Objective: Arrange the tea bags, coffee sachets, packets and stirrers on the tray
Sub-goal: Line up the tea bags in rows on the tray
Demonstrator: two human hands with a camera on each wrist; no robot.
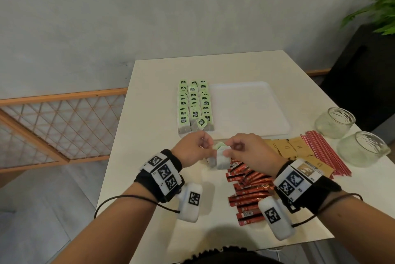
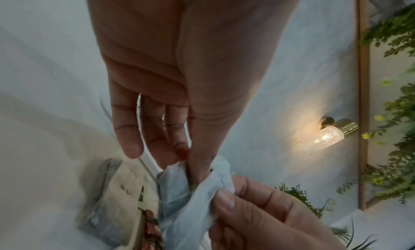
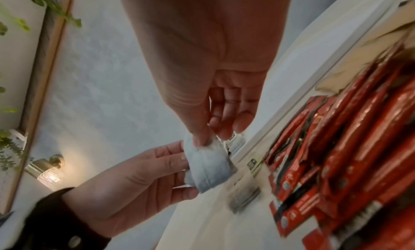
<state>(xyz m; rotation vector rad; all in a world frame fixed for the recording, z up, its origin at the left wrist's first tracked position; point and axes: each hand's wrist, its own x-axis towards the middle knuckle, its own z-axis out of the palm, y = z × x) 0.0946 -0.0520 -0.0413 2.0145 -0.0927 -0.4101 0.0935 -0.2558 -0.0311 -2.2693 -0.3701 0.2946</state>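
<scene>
Both my hands hold one white tea bag (image 1: 221,160) with a green tag just above the table, in front of the white tray (image 1: 252,112). My left hand (image 1: 207,146) pinches its left top edge with thumb and fingers. From the other side, my right hand (image 1: 229,151) pinches the top. The wrist views show the tea bag (image 2: 179,193) (image 3: 210,166) crumpled between both thumbs. Several tea bags (image 1: 194,105) with green tags stand in three rows on the tray's left part. Another tea bag (image 1: 210,162) lies on the table under my hands.
Red coffee sachets (image 1: 248,189) lie heaped near my right wrist. Brown packets (image 1: 295,148) and red stirrers (image 1: 327,152) lie right of them. Two glass jars (image 1: 334,122) (image 1: 363,148) stand at the table's right edge. A wooden lattice rail (image 1: 59,127) runs left of the table.
</scene>
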